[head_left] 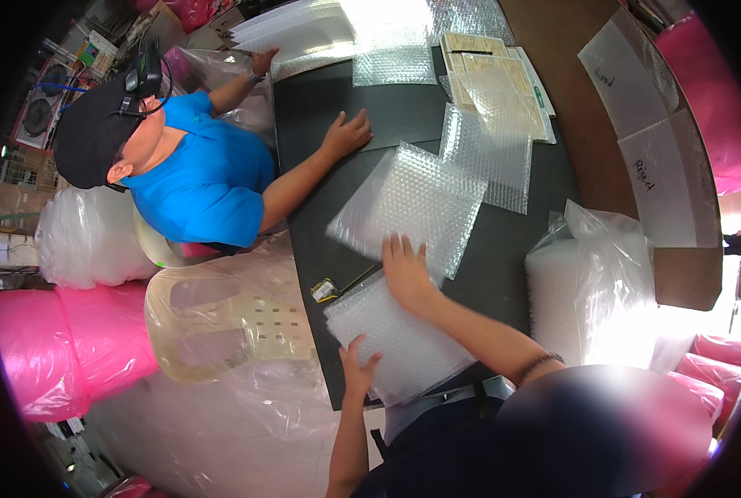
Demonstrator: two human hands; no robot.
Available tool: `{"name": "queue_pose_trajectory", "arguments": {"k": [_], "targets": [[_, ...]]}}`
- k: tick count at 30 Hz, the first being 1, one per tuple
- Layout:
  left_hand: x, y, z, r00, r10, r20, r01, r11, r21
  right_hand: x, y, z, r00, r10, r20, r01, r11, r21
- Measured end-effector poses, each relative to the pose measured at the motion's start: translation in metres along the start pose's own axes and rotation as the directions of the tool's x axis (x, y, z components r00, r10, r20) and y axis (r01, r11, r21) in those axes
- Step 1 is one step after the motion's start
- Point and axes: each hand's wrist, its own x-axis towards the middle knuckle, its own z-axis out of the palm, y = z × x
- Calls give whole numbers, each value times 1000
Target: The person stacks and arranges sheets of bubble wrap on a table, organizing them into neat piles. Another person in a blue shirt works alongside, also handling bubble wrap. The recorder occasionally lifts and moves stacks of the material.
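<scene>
Nearest the camera, a blurred, dark, rounded shape (603, 432) fills the lower right; what it is cannot be told. Beyond it, a bubble-wrap stack (408, 340) lies at the near end of a black surface (491, 266), slightly askew. At its left edge rests the left hand (358, 368), its grip spread, thumb apart from the fingers, closed round nothing. The right hand (409, 278) lies flat, its grip likewise unclosed, fingertips on the near part of a loose bubble-wrap batch (412, 195) just beyond the stack. A small tape measure (325, 290) sits left of the stack, close to the surface's left edge. Across on the left, a co-worker in blue (209, 166) rests one hand (350, 133) on the surface. The slick layers could slide and fan out if the right hand pushes unevenly. A careless sweep of the left hand could tip the tape measure off, and stack corners near the edge could slip over if nudged outward.
</scene>
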Motion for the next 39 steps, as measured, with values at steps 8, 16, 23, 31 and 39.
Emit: {"name": "queue_pose_trajectory", "arguments": {"k": [8,16,23,31,39], "targets": [[14,-25,-10,992,-123,40,129,948,-290,-167,-26,-6,480,-547,686,481,818,316],[6,-3,-1,989,-112,-100,68,930,-362,33,34,19,974,223,45,-227,967,115],[9,-12,0,992,-116,-54,89,928,-361,10,47,23,993,117,10,-113,929,351],[10,-16,-18,964,-64,257,252,522,-815,-175,-2,-64,584,698,414,-33,-489,871],[14,15,-9,976,-203,75,214,848,-485,-188,11,-31,306,-647,698,-690,354,631]]}}
